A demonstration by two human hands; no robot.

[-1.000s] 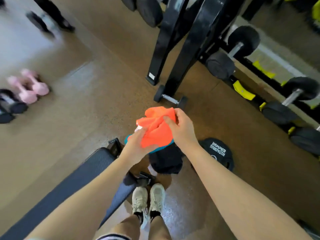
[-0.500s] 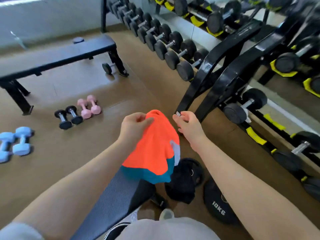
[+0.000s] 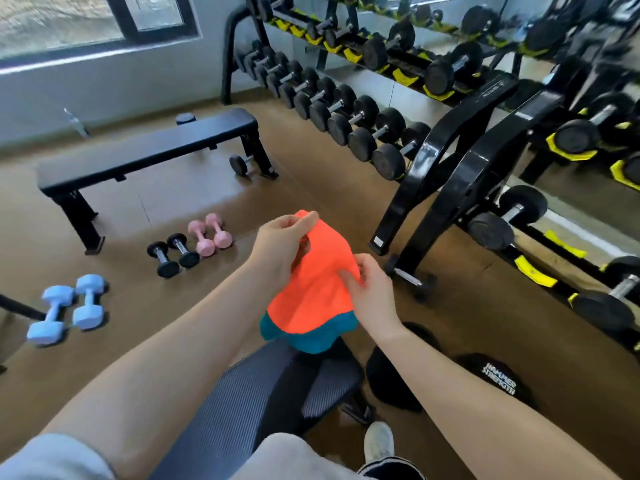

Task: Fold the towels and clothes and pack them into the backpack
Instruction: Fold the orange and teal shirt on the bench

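Grey ribbed padding of a bench (image 3: 242, 393) runs up from the bottom edge, with a dark garment (image 3: 294, 379) draped over its far end. Just above it hangs an orange towel (image 3: 313, 292) with a teal lower hem, held in the air by both hands. The left hand (image 3: 280, 247) pinches its top corner between thumb and curled fingers; the right hand (image 3: 372, 294) pinches the right edge lower down. A black bag-like shape (image 3: 391, 379) lies on the floor at right — whether it is the backpack I cannot tell. Farther off sit blue dumbbells (image 3: 67, 311), pink dumbbells (image 3: 209, 233) and a flat black bench (image 3: 145, 147).
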